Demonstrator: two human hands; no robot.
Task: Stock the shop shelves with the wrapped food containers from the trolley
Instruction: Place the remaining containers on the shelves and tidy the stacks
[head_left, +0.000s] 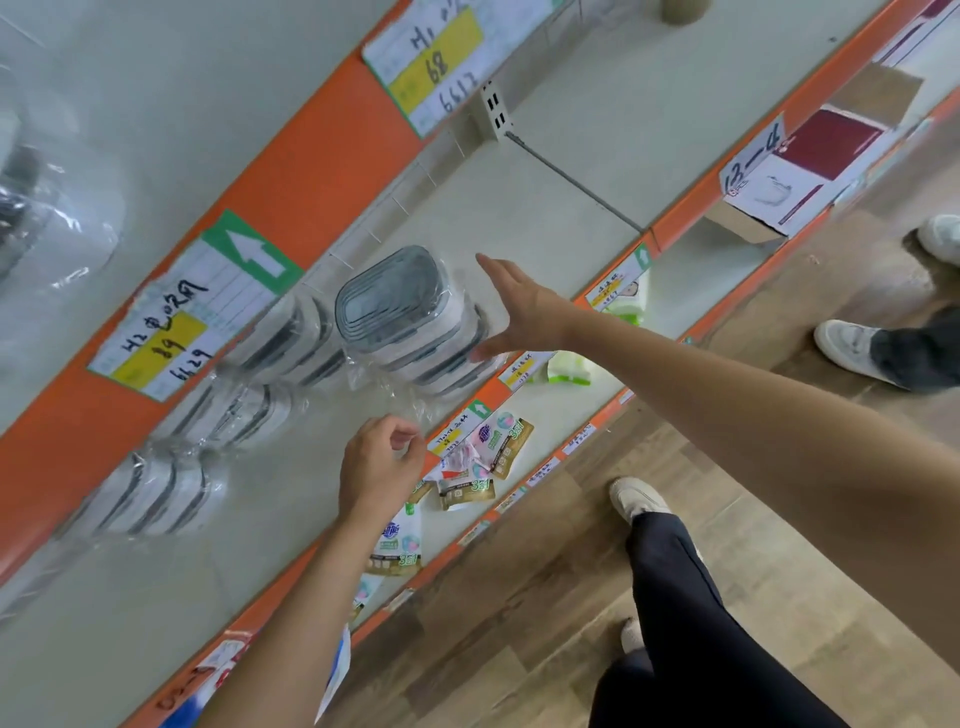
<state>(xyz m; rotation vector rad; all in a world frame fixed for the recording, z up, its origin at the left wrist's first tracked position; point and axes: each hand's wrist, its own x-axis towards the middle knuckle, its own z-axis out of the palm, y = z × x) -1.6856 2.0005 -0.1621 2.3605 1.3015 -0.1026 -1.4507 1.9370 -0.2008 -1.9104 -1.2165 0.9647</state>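
Head view: wrapped stack (410, 317) of grey-lidded containers sits on the shelf (545, 208), at the right end of a row of packs (218, 410) along the back. Right hand (519, 312) has fingers straight, palm flat against the stack's right side, holding nothing. Left hand (382, 467) has fingers loosely curled at the trailing wrap (400, 395) by the shelf edge; can't tell if it actually pinches the film.

Step looks like seating this stack in line. Best push low on the stack, not at the lid, so it slides rather than tips. Tuck loose film under or behind. Close the gap to the neighbouring pack. Sachets (488, 447) lie on the shelf below. Trolley not in view.
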